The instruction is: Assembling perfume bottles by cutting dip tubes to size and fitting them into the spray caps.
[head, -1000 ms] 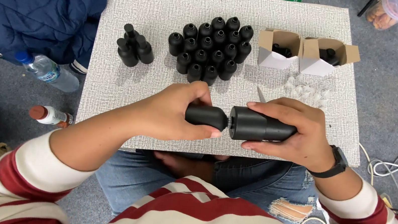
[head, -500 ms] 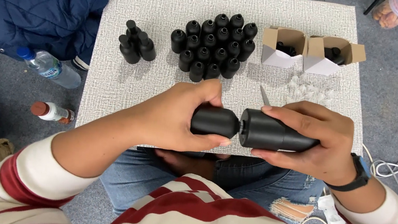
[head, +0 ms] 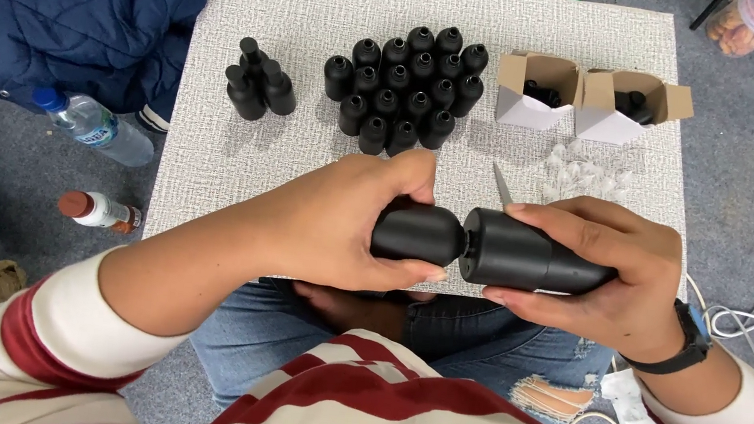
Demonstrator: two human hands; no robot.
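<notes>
I see my left hand [head: 346, 227] wrapped around a small black bottle [head: 418, 232], held sideways above the near edge of the bench [head: 322, 33]. My right hand [head: 599, 278] grips a black cylinder [head: 525, 251], its end meeting the bottle's neck. Farther back stand a cluster of black bottles [head: 407, 86] and two open cardboard boxes [head: 592, 99].

Head camera, looking steeply down from above the person's chest

A single view, close over the left hand [head: 337, 226] and right hand [head: 599, 278] held near centre; the grey surface [head: 323, 23] stretches toward 12 o'clock, the striped sleeves and lap fill 6 o'clock, and floor shows at 3 and 9 o'clock.
</notes>
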